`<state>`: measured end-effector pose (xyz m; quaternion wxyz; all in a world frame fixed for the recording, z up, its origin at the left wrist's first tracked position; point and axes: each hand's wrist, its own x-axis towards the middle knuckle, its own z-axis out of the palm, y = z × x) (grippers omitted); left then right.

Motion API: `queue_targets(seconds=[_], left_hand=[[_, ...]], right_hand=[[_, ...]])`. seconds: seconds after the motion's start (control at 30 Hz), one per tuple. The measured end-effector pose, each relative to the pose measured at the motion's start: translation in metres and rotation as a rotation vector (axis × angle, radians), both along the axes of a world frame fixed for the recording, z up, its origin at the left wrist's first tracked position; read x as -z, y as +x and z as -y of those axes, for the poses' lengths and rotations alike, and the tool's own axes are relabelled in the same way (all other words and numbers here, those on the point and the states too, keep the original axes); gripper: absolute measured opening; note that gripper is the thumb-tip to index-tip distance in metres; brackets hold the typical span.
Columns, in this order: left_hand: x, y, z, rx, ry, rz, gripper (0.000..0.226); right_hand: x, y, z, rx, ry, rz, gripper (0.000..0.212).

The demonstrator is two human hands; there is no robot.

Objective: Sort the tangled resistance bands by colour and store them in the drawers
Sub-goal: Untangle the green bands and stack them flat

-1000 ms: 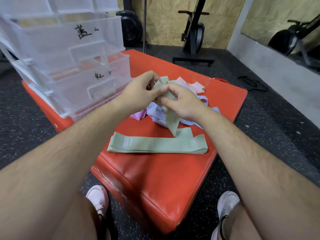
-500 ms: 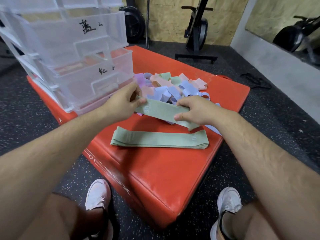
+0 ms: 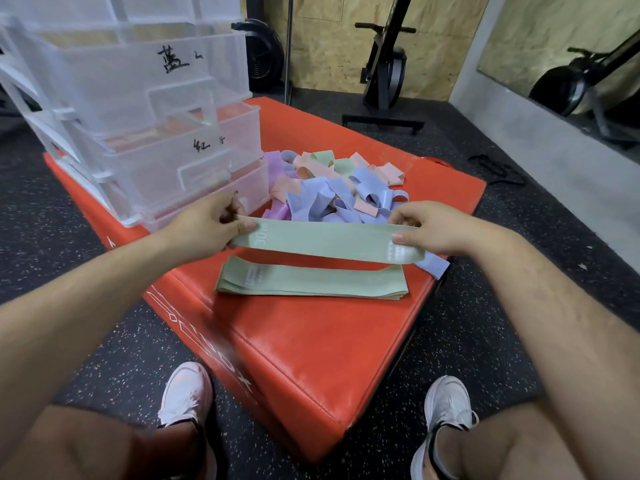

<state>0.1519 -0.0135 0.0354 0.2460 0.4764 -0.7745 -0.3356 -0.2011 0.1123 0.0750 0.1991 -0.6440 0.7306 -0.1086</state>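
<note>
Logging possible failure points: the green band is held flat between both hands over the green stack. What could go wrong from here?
1. The loose blue band beside the green stack may get trapped under the held green band, mixing colours.
2. The stack lies near the red box edge; a crooked drop could slide off.

Matt cloth band point(image 3: 325, 241); perhaps vinyl box point(image 3: 311, 344).
</note>
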Motion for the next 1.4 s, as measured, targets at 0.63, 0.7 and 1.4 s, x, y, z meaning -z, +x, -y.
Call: queue_targets(seconds=[0.63, 0.7, 1.4], left_hand=[[0.0, 0.014, -0.016, -0.019, 0.013, 0.13, 0.023], [0.002, 0.013, -0.016, -0.015, -0.006, 0.189, 0.021], [0.038, 0.019, -0.016, 0.113, -0.221, 0.514, 0.016]], right_hand=[[0.002, -0.001, -0.026, 0.09, 0.188, 0.385, 0.013], [0.008, -0.001, -0.026, 0.111, 0.182, 0.288, 0.012], [0.041, 0.011, -0.025, 0.021, 0.147, -0.19, 0.021]])
